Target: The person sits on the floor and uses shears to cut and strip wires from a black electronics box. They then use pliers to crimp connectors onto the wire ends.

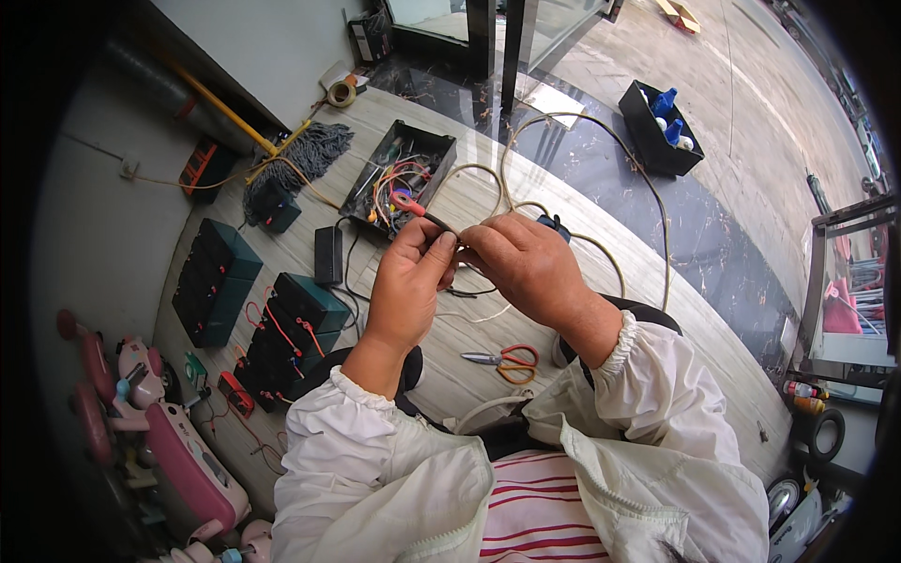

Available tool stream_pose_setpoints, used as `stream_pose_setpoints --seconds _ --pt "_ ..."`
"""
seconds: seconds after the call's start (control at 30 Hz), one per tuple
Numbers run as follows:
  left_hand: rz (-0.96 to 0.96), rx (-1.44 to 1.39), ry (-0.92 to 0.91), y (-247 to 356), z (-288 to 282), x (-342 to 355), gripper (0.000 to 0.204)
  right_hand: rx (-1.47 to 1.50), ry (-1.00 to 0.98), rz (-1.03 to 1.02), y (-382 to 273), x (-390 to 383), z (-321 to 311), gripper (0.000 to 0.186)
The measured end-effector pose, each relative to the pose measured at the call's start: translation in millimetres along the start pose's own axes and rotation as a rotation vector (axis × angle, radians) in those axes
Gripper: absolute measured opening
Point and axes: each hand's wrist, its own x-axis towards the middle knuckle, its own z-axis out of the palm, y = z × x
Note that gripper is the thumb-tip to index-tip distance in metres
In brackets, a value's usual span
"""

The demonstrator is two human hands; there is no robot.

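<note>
Both hands meet in front of me over a short black cable (437,222) with a red-sleeved ring terminal (406,202) on its far end. My left hand (404,286) is closed, thumb and fingers pinching the cable. Against it, my right hand (535,267) is closed with its fingertips at the cable's near part; the exact grip there is hidden by the fingers. Just beyond my hands, a black tray (446,155) holds a tangle of coloured wires and tools. Scissors (507,361) with red-orange handles lie on the floor below my hands.
Dark battery blocks (214,281) with red leads stand at left, near a black power adapter (328,255). A mop (300,155) leans behind them. A long beige cable (664,235) loops across the floor at right, near a black bin (648,136) with blue bottles. A pink ride-on (188,460) stands lower left.
</note>
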Motion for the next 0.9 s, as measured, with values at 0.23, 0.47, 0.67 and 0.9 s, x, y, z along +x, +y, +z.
stream_pose_setpoints --seconds 0.23,0.47,0.67,0.9 --pt "-0.007 0.052 -0.005 5 -4 -3 0.004 -0.055 0.011 -0.065 -1 1 8 0.024" --pt "0.298 0.225 0.092 -15 -1 -4 0.003 0.989 0.175 0.574 -25 -4 32 0.012" --pt "0.491 0.538 0.055 -12 -2 5 0.006 1.797 -0.001 1.147 -22 -1 16 0.018" --pt "0.017 -0.157 0.113 4 -2 4 0.006 0.45 0.159 0.38 -19 3 5 0.022"
